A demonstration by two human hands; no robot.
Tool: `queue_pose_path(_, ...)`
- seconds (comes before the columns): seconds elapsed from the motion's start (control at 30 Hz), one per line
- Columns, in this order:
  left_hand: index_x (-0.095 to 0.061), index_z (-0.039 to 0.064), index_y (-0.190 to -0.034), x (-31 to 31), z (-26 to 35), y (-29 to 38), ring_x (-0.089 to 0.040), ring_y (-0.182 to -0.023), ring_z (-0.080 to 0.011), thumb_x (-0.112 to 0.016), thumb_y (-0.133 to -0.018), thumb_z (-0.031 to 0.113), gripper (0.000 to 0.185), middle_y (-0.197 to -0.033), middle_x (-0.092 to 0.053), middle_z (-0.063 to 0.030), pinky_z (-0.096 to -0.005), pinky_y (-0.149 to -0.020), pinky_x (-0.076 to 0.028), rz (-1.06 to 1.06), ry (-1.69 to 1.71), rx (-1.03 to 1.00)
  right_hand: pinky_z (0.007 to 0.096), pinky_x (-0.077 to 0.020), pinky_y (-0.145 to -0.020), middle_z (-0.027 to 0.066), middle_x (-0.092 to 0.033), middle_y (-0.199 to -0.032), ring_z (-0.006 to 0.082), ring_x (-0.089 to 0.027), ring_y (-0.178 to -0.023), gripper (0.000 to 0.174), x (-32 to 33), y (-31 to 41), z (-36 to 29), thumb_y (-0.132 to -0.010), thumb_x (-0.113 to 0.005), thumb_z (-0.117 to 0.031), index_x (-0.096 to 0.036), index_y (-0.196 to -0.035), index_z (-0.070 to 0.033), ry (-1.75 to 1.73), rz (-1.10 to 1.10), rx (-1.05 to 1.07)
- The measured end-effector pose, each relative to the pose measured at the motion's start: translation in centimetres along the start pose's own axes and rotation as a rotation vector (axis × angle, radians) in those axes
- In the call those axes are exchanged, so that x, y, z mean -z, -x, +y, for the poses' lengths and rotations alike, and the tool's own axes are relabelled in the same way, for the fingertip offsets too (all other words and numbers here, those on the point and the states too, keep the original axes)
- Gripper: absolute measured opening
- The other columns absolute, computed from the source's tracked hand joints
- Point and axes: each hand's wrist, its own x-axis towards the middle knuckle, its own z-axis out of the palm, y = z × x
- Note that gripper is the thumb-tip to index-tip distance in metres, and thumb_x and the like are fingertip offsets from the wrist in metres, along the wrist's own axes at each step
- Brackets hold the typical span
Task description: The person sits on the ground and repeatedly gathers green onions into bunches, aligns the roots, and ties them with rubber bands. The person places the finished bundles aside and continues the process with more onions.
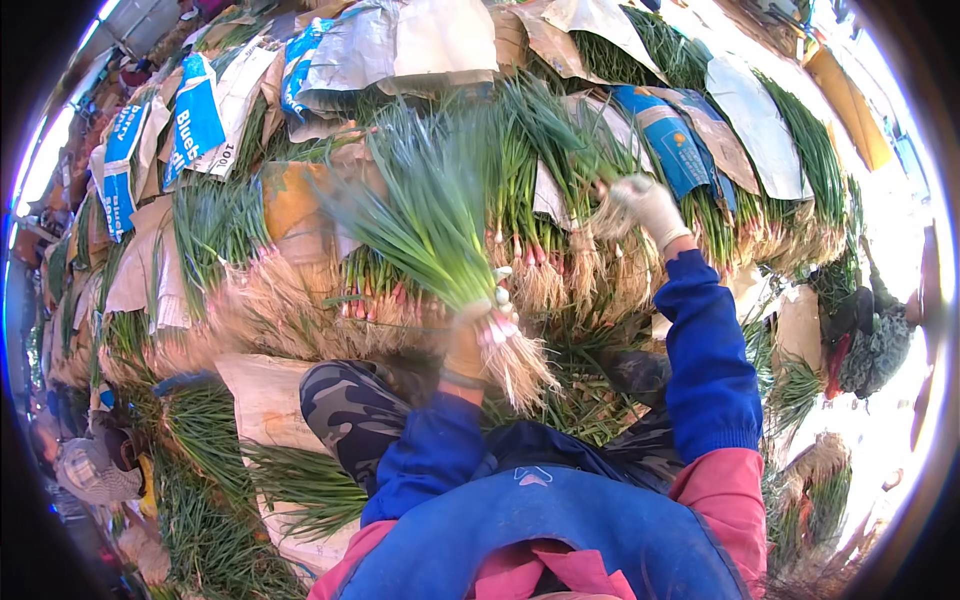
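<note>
My left hand [463, 349], in a pale glove, grips a thick bunch of spring onions [457, 255] just above their pinkish bulbs. The leaves fan upward and the pale roots hang down past the hand. My right hand [646, 206], also gloved, is reached out over the stacked spring onions [531, 259]. Its fingers are closed around a thin lot of spring onions [600, 202], whose roots dangle and whose outline is blurred. Before me the stack lies in rows, roots towards me, with paper sacks laid over the leaves.
Printed paper sacks [446, 37] and a blue sack piece [667, 142] cover the rows. Beside my camouflage-clad knee [349, 401], a pale sack [274, 409] lies with loose leaves [307, 484]. A person in a cap [94, 469] is at the left; another person [874, 345] is at the right.
</note>
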Motion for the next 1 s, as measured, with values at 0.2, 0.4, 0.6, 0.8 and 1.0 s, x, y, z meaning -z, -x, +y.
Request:
queue_pose_path(0.2,-0.044,-0.006,-0.135,-2.3,-0.4,0.4,-0.061,-0.08,-0.0194,-0.064,-0.08,0.016,0.062,-0.095,-0.062,-0.0067,-0.0372,-0.075,-0.053,-0.05,0.073,0.031,0.0225,-0.0499,-0.075,0.0047,-0.07,-0.1,0.0106,-0.063,-0.085,0.027,-0.7,2.0,3.9,-0.086,-0.06,0.0,-0.066,-0.112,0.003,-0.269,0.133,-0.025)
queue_pose_path(0.4,-0.047,-0.005,-0.129,-3.4,-0.4,0.3,-0.063,-0.09,-0.0236,-0.064,-0.08,0.014,0.055,-0.101,-0.063,-0.0097,-0.0407,-0.084,-0.054,-0.22,0.185,0.061,0.0221,-0.0452,-0.074,-0.0005,-0.067,-0.095,0.0075,-0.057,-0.083,0.026,-1.9,7.8,-2.2,-0.094,-0.062,-0.022,-0.068,-0.113,-0.005,-0.423,-0.168,-0.067)
queue_pose_path(0.6,-0.05,-0.007,-0.125,-6.1,-1.8,1.0,-0.063,-0.1,-0.0285,-0.058,-0.08,0.016,0.051,-0.117,-0.061,-0.0225,-0.038,-0.091,-0.052,-0.044,-0.01,0.063,0.0345,-0.0495,-0.068,0.0171,-0.065,-0.077,0.0239,-0.064,-0.071,0.02,-7.0,15.5,-3.6,-0.09,-0.064,-0.022,-0.068,-0.095,-0.003,0.239,-0.118,0.296)
queue_pose_path(0.8,-0.055,0.004,-0.117,-5.6,-2.4,1.4,-0.065,-0.092,-0.0235,-0.067,-0.078,0.017,0.043,-0.109,-0.062,-0.0128,-0.0437,-0.085,-0.055,-0.052,0.119,0.082,0.0414,-0.0528,-0.061,0.0131,-0.063,-0.066,0.0327,-0.065,-0.065,0.017,-8.1,15.7,1.6,-0.085,-0.064,-0.022,-0.065,-0.074,-0.009,0.835,-0.076,0.349)
queue_pose_path(1.0,-0.054,0.004,-0.12,-5.5,-2.2,2.5,-0.065,-0.091,-0.0218,-0.067,-0.079,0.015,0.045,-0.11,-0.062,-0.0112,-0.0419,-0.085,-0.055,-0.077,0.016,0.154,0.0226,-0.0475,-0.068,0.002,-0.066,-0.084,0.0089,-0.061,-0.072,0.032,-9.2,14.4,-1.2,-0.092,-0.065,-0.031,-0.066,-0.109,-0.003,-0.472,-0.397,-0.333)
